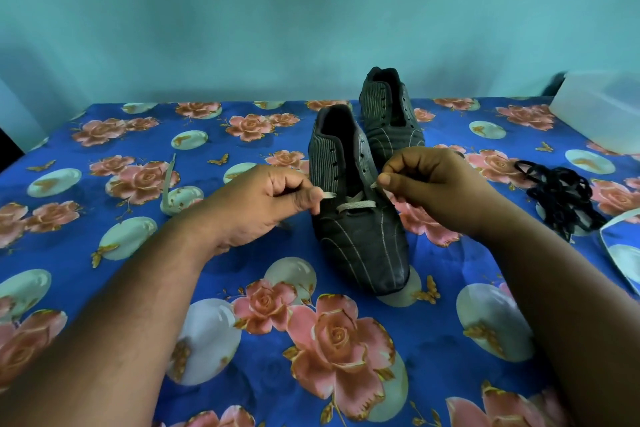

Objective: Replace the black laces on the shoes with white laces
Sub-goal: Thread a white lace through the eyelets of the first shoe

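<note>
- We are lacing the near shoe, which is standing toe toward us on the flowered cloth.
- Our left hand is pinching one end of the white lace and our right hand is pinching the other, each beside the shoe.
- The lace is crossing only the lowest eyelets, so we are judging this step as just begun.
- Next we are needing to even the ends, then feed each tip through the following eyelet.
- The far shoe is standing behind, unlaced; a second white lace is lying to the left.
- The black laces are lying heaped at the right, already out.
</note>
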A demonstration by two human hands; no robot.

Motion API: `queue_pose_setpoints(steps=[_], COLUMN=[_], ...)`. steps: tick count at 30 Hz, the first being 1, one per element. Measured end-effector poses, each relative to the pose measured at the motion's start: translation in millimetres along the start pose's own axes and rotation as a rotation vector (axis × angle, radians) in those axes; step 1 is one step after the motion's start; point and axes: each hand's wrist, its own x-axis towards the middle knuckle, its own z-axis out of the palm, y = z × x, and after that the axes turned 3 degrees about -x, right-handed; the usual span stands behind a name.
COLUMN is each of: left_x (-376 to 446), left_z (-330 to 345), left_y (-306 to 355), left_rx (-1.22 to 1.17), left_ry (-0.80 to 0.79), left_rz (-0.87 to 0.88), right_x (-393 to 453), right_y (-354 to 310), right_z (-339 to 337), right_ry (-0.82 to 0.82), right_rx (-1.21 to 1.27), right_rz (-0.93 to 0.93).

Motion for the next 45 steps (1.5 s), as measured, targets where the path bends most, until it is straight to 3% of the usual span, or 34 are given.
queue_pose_setpoints(steps=[6,9,14,20,33,38,45], left_x=[-0.6,-0.8,-2.2,-2.1,-6.5,-0.6,-2.3], left_z=[-10.3,-12.1,-8.3,-9.7,-20.7,-15.0,-17.2], left_y=[-8.6,-7.8,-4.8,0.3,-7.9,-9.3,-7.3], left_rx=[0.046,-0.082,-0.105,-0.131,-0.093,-0.002,-0.117], left_ry=[-0.028,-0.052,0.027,0.125,0.153,0.184,0.185], left_rz=[-0.050,-0.097,-0.185,-0.142,-0.144,-0.147,-0.200], right_x=[-1.5,-1.5,-0.3,0.1,0.7,2.1,0.5], right_y=[-3.3,-3.4,2.0,5.3,11.8,16.8,19.1], right_z=[-7.6,-8.3,-9.3,-14.8,-16.1,-22.8,-29.4], right_ry=[-0.026,-0.008,0.049,0.101,0.079,0.105,0.089], right_rx=[0.002,-0.014,-0.022,-0.096,-0.135,-0.087,-0.145], right_rz=[0.049,0.044,0.052,0.017,-0.009,0.064,0.066])
